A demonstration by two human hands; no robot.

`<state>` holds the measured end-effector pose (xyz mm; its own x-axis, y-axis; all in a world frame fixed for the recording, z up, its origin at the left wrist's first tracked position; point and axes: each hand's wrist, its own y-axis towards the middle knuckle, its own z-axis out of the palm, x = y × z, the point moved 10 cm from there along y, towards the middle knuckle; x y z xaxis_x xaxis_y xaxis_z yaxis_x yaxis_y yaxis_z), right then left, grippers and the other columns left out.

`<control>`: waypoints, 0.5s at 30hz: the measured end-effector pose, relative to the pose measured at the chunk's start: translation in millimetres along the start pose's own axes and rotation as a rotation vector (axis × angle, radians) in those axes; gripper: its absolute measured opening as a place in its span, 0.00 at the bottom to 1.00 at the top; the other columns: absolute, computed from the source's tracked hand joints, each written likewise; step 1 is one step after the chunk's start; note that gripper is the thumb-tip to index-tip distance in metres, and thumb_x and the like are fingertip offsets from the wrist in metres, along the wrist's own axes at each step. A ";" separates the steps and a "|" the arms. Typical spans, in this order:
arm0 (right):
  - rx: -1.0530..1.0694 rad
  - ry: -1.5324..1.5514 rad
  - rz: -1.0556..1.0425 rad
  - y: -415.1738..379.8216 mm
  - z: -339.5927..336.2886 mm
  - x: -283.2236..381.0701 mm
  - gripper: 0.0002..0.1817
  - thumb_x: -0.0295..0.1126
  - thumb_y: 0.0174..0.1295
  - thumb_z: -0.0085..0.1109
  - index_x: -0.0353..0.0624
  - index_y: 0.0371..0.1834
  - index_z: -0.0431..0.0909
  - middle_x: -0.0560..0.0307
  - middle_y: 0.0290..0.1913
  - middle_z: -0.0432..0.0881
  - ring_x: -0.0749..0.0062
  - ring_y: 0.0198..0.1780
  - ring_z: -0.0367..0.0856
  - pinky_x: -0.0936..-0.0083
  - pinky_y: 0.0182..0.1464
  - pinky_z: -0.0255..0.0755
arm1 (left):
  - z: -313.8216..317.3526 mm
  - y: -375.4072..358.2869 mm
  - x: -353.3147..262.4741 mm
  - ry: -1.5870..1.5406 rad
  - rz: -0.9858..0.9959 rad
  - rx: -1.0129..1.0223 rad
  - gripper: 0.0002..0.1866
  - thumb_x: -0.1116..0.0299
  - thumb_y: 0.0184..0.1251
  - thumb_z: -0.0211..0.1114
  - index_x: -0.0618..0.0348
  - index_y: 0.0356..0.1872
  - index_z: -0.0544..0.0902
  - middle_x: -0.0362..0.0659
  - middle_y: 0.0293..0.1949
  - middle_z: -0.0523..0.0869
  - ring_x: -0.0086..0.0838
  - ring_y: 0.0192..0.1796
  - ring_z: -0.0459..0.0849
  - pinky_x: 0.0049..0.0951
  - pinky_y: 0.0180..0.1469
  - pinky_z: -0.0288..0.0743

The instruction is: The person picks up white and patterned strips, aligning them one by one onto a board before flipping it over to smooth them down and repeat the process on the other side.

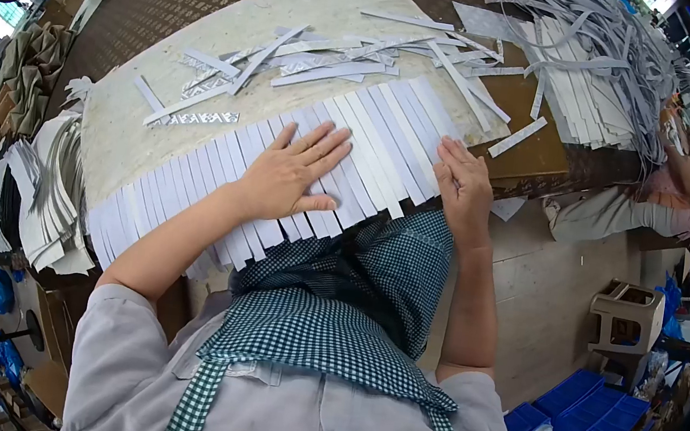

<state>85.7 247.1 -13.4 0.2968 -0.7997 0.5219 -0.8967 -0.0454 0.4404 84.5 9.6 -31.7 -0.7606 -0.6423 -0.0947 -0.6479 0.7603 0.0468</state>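
A long row of white strips (pixel 376 145) lies side by side along the near edge of a pale board (pixel 145 80), their lower ends jutting past it unevenly. My left hand (pixel 294 172) rests flat on the middle of the row, fingers spread. At the row's right end is my right hand (pixel 464 183), its fingers extended close together against the outermost strip. Beyond the row, loose strips (pixel 330 64) lie in a crisscrossed heap, some with a shiny patterned face.
A stack of strips (pixel 583 94) and a tangle of grey bands (pixel 612 41) sit at the far right. Curved white sheets (pixel 56 195) are piled at left. Another person (pixel 670 193) sits to the right. A plastic stool (pixel 626 318) and blue crates (pixel 588 422) stand on the floor.
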 end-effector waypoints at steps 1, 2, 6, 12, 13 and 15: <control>-0.001 -0.003 0.002 -0.8 -0.2 0.2 0.16 0.38 0.70 0.61 0.44 0.56 0.86 0.57 0.63 0.84 0.61 0.69 0.76 0.48 0.74 0.59 | 0.7 8.4 -11.4 0.013 0.056 -0.020 0.49 0.29 0.69 0.50 0.57 0.79 0.59 0.44 0.82 0.55 0.41 0.83 0.50 0.61 0.78 0.49; -0.002 -0.007 0.003 -0.9 -0.2 1.2 0.16 0.38 0.69 0.61 0.44 0.55 0.86 0.57 0.63 0.84 0.61 0.69 0.76 0.48 0.74 0.59 | 0.3 17.4 -22.7 -0.020 0.105 -0.043 0.49 0.29 0.69 0.50 0.58 0.79 0.59 0.45 0.82 0.55 0.41 0.83 0.50 0.61 0.78 0.50; -0.016 -0.019 0.004 -2.7 -0.4 3.5 0.17 0.37 0.68 0.61 0.44 0.56 0.86 0.56 0.63 0.83 0.60 0.69 0.76 0.47 0.74 0.59 | -2.0 55.2 -55.5 -0.084 0.291 -0.089 0.51 0.28 0.67 0.49 0.61 0.78 0.59 0.47 0.82 0.55 0.41 0.83 0.52 0.60 0.77 0.51; 0.016 0.002 0.013 -0.9 -2.1 2.6 0.16 0.36 0.69 0.60 0.44 0.56 0.86 0.56 0.63 0.84 0.61 0.70 0.75 0.48 0.74 0.59 | 4.7 72.5 -83.2 -0.165 0.488 0.023 0.52 0.26 0.68 0.46 0.65 0.77 0.61 0.49 0.81 0.55 0.38 0.84 0.49 0.59 0.79 0.45; 0.024 0.015 0.009 -0.7 -2.4 3.1 0.16 0.36 0.69 0.60 0.44 0.56 0.86 0.56 0.63 0.84 0.61 0.70 0.75 0.48 0.74 0.59 | 3.4 67.9 -80.9 -0.181 0.514 0.025 0.52 0.26 0.68 0.47 0.65 0.77 0.61 0.50 0.82 0.55 0.38 0.84 0.49 0.59 0.79 0.45; 0.021 0.021 0.026 -1.1 -4.5 4.0 0.16 0.36 0.69 0.61 0.44 0.56 0.86 0.57 0.63 0.83 0.60 0.70 0.75 0.49 0.74 0.59 | 1.0 51.2 -82.3 -0.195 0.528 0.072 0.52 0.27 0.67 0.48 0.63 0.77 0.62 0.47 0.82 0.54 0.36 0.84 0.48 0.59 0.79 0.42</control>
<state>89.4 246.7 -8.5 0.2799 -0.7884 0.5479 -0.9108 -0.0377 0.4111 114.0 101.5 -22.5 -0.9543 -0.1484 -0.2593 -0.1720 0.9826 0.0704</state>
